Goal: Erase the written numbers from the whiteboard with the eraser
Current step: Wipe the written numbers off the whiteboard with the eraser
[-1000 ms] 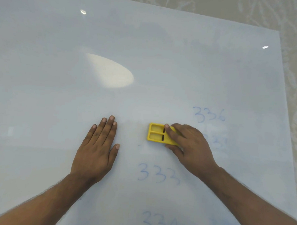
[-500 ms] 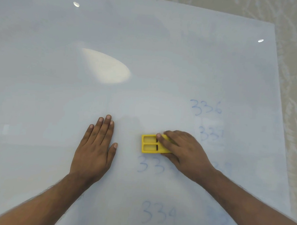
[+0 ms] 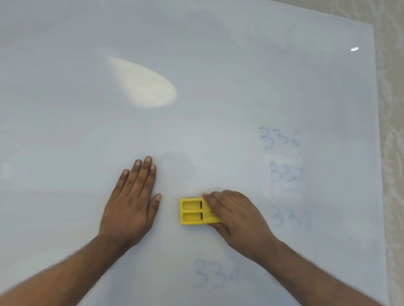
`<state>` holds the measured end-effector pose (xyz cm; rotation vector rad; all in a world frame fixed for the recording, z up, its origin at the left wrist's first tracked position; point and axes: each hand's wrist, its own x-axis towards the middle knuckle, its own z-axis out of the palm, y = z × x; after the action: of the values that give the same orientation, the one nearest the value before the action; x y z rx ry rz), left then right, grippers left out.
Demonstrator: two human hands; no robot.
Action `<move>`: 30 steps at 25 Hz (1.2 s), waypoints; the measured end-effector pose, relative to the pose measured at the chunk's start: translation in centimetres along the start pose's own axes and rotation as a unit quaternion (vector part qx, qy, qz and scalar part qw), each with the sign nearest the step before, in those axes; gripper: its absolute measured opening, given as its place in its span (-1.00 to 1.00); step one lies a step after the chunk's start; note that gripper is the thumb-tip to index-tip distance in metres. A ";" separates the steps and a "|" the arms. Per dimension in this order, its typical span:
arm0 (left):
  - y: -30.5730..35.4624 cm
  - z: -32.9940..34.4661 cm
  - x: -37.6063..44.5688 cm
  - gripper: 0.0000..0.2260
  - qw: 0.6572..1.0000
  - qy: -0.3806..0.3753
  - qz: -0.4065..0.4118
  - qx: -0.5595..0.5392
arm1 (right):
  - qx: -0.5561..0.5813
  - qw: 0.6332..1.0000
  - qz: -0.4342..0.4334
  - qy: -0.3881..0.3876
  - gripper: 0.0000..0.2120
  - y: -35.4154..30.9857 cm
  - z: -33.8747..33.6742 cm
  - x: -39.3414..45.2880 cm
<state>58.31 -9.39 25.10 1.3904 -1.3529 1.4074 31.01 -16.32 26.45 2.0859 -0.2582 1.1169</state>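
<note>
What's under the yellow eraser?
The eraser lies flat on the whiteboard, pressed by the right hand. Whatever writing sits beneath is covered and cannot be seen. "334" shows nearer the person.

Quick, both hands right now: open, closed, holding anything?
Left hand: open, flat on the whiteboard, holding nothing.
Right hand: closed on the yellow eraser, pressing it against the board.
</note>
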 end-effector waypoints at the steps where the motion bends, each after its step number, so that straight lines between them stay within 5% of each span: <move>1: 0.0 0.0 -0.2 -0.44 1.000 -0.002 -0.002 0.000 | -0.012 1.000 -0.007 -0.008 -0.56 0.7 -0.4 -0.5; 7: 0.8 0.3 -1.1 -0.44 1.000 -0.002 -0.018 0.002 | 0.013 0.991 0.123 0.050 -0.51 1.9 -0.9 1.1; 16: 0.7 0.4 -2.4 -0.44 1.000 -0.010 -0.005 0.001 | 0.002 0.998 -0.032 -0.051 -0.55 -0.6 0.4 -2.7; 23: 1.4 0.8 -3.2 -0.44 1.000 -0.006 -0.022 -0.003 | 0.022 0.993 0.110 0.030 -0.54 1.5 -0.5 -1.0; 30: 1.5 1.1 -4.3 -0.44 1.000 -0.002 -0.018 -0.003 | 0.035 0.998 0.027 -0.054 -0.54 -1.0 0.8 -5.3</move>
<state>57.73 -9.97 20.51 1.4080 -1.3273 1.3760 28.88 -17.01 21.49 2.2177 -0.3333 1.0592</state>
